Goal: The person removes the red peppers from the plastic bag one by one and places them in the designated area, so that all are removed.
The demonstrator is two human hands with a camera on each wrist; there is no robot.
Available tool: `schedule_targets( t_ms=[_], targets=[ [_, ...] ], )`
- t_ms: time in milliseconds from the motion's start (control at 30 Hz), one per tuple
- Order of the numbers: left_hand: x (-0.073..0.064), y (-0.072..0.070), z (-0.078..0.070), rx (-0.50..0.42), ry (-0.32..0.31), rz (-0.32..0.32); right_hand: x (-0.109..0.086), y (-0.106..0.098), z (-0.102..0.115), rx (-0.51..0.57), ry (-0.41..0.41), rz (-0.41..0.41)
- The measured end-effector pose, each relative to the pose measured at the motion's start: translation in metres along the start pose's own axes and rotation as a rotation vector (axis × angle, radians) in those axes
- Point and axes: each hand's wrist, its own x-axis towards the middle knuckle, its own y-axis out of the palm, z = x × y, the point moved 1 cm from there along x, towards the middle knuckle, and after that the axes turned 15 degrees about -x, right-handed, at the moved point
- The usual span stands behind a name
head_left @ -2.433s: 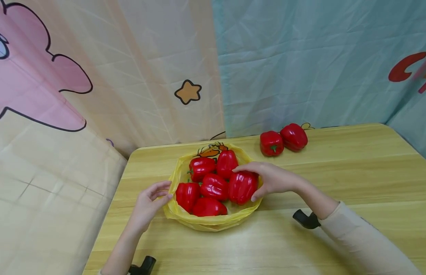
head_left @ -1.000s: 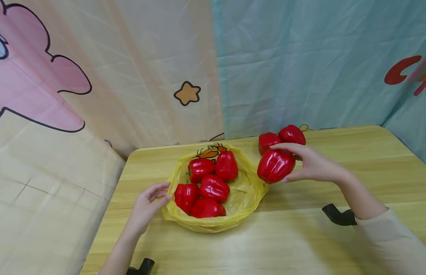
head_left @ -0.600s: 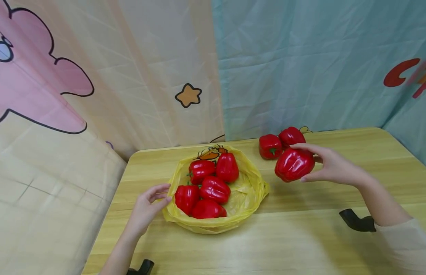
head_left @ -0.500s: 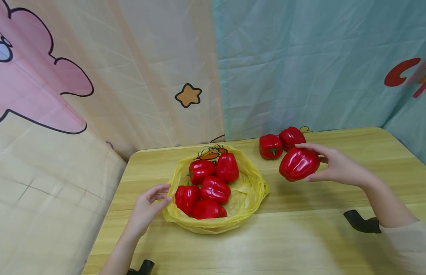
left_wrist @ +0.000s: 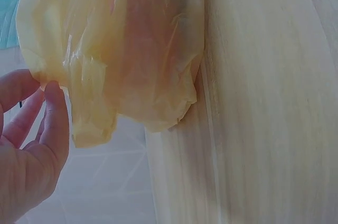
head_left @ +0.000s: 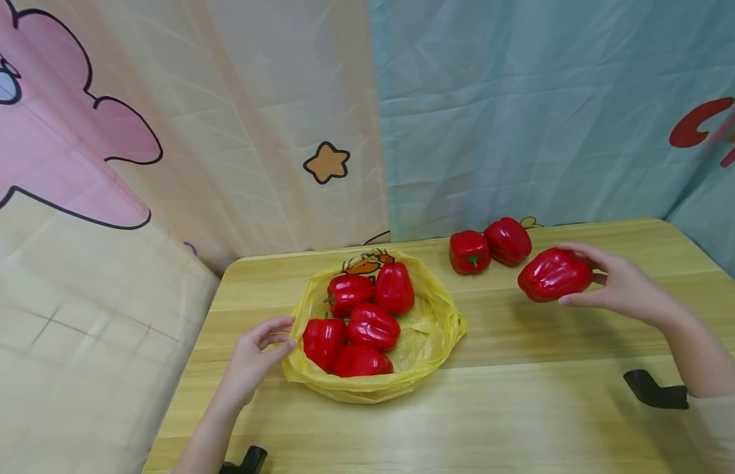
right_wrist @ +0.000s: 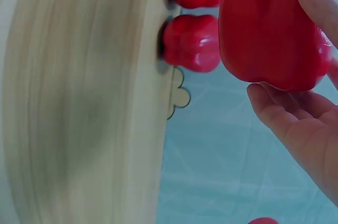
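My right hand [head_left: 625, 286] grips a glossy red bell pepper [head_left: 555, 274] above the table, right of the bag. In the right wrist view the same pepper [right_wrist: 272, 28] sits between thumb and fingers. At the yellow plastic bag's [head_left: 427, 372] left rim is my left hand [head_left: 255, 359]; the left wrist view shows its thumb and index finger pinching the bag's edge [left_wrist: 95, 92]. Several red bell peppers lie inside the open bag, among them one bell pepper [head_left: 373, 326] in the middle. The bag's right part shows bare yellow plastic.
Two more red bell peppers, one with its green stem facing forward [head_left: 469, 251] and one on its side [head_left: 508, 241], lie side by side at the table's back edge. A patterned curtain [head_left: 521, 118] hangs behind the wooden table [head_left: 492, 421].
My right hand has lifted a bell pepper out of the bag's right side and carried it rightward, past the two at the back. My left hand has stayed at the bag's rim.
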Motion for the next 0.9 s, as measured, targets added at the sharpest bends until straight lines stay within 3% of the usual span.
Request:
schedule_targets(
  t_ms=[300, 567, 900],
  targets=[
    [-0.001, 0.001, 0.000, -0.004, 0.010, 0.003, -0.010, 0.002, -0.030, 0.008, 0.090, 0.038],
    [0.000, 0.001, 0.000, 0.000, -0.002, 0.002, -0.012, 0.010, -0.048, 0.031, 0.231, 0.079],
    [0.001, 0.001, 0.002, -0.001, 0.016, 0.009, -0.011, 0.021, -0.064, -0.007, 0.347, 0.026]
  ],
)
